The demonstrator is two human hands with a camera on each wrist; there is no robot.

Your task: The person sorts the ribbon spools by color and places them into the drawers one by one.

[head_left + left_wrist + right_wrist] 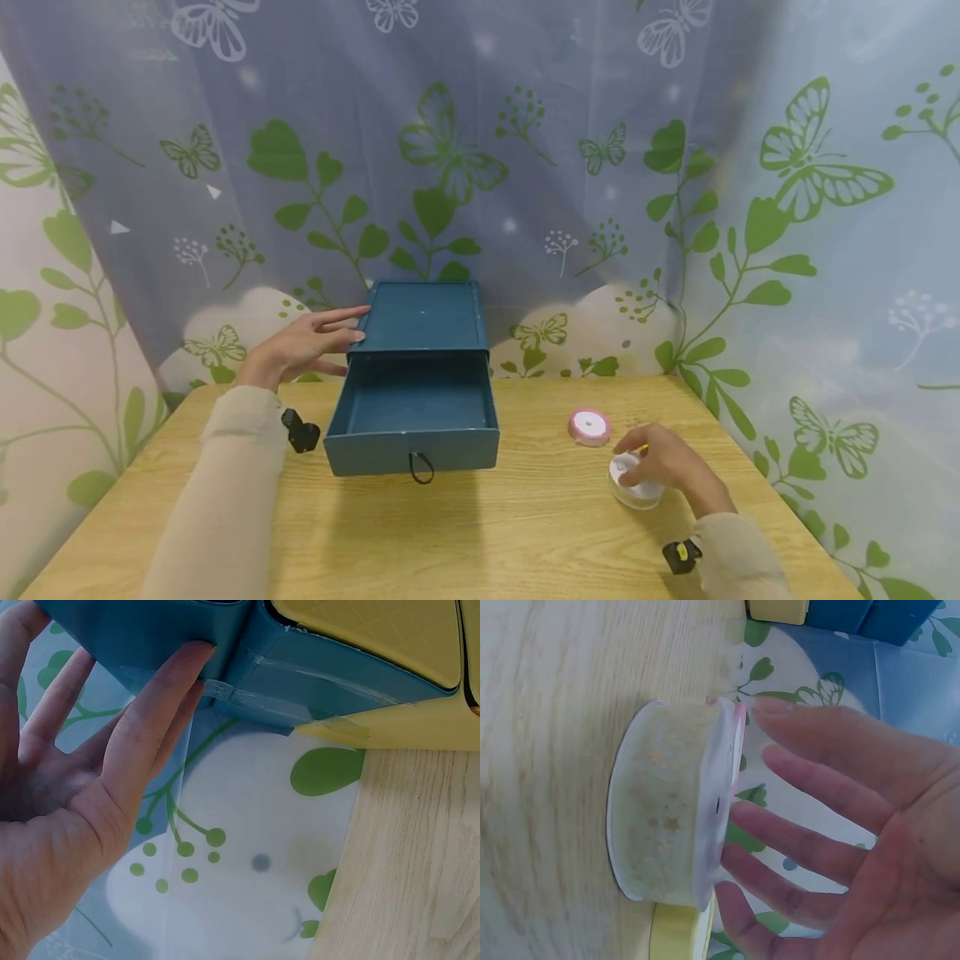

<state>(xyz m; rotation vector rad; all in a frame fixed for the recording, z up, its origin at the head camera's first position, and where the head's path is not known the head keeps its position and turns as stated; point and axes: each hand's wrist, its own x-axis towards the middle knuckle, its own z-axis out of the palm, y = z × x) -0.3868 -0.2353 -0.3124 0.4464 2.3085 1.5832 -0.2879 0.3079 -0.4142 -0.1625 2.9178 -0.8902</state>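
Note:
A blue drawer box (423,315) has its top drawer (412,452) pulled out, with a black loop on the front and nothing inside. My left hand (302,346) touches the box's left side, fingers extended. In the left wrist view those fingertips lie against the blue panel, above a yellow section (375,634). At the right, my right hand (671,467) is over a white ribbon spool (637,497), its fingertips right at the top face. Gold stars show on the spool's pale ribbon (664,802), and the fingers are spread and loosely bent in the right wrist view.
A pink ribbon spool (588,427) lies just beyond the white one. Part of a yellow spool (676,934) shows behind the white spool. The wooden table (540,533) meets a patterned curtain (540,275) at the back and sides.

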